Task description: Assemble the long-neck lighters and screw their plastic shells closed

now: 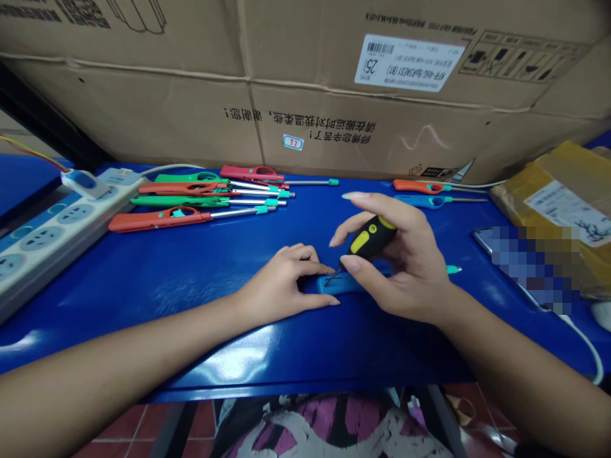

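A blue long-neck lighter (351,284) lies flat on the blue table, partly hidden behind my right hand; its teal tip shows on the far side. My left hand (291,278) grips the handle end between thumb and fingers. In my right hand (405,267) is a small black and yellow screwdriver (372,236), tilted with its shaft pointing down and to the left. The screwdriver's tip is at the handle end of the lighter, close to my left fingers.
Several red and green lighters (162,219) lie at the back left beside a white power strip (71,216). An orange lighter (417,186) and another blue lighter (420,201) lie back right. A phone (515,267) with a cable, a taped parcel (563,197) and a large cardboard box (305,57) border the table.
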### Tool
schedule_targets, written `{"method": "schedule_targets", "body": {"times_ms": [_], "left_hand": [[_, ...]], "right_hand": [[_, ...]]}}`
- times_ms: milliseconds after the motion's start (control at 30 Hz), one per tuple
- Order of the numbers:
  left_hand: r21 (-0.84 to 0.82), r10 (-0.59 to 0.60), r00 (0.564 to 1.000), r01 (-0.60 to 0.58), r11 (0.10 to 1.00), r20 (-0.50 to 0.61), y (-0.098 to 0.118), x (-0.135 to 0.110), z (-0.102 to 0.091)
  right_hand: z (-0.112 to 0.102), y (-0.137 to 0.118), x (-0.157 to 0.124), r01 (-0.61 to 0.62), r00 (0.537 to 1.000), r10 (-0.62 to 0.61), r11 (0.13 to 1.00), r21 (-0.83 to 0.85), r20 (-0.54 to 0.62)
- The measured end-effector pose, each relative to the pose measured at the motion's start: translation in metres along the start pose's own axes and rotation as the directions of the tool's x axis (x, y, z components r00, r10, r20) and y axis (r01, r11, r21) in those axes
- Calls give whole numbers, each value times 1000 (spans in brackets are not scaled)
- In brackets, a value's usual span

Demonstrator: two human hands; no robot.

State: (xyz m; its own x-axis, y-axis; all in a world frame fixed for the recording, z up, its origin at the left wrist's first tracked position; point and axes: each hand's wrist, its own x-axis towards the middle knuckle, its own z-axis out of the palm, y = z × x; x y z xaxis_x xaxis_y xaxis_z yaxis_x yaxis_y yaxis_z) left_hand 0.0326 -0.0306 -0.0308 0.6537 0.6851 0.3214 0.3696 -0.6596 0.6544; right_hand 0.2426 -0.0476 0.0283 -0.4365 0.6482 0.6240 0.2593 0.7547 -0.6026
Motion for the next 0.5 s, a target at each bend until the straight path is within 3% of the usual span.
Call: {"method": "schedule_targets", "body": {"times_ms": [67, 133, 267, 333, 500], "left_hand": [[-6, -9, 1000, 9, 1000, 10, 1, 0, -1], [-12, -13, 1000, 13, 1000, 13, 1, 1, -1], [6, 4, 1000, -4, 1000, 5, 0, 1, -1], [9, 11, 1000, -11, 1000, -1, 0, 1, -1], [-8, -1, 1000, 1, 1000, -6, -1, 1, 0]], "right_hand": [[-9, -5, 1, -66, 991, 64, 998, 21, 119], [-17, -7, 3, -68, 984, 68, 998, -7, 166], [-20, -5, 10, 171, 985, -162, 964, -204, 62], [-18, -4, 13, 219, 975, -219, 932, -287, 35], [-19, -5, 15, 88, 989, -66, 981, -172, 133]]}}
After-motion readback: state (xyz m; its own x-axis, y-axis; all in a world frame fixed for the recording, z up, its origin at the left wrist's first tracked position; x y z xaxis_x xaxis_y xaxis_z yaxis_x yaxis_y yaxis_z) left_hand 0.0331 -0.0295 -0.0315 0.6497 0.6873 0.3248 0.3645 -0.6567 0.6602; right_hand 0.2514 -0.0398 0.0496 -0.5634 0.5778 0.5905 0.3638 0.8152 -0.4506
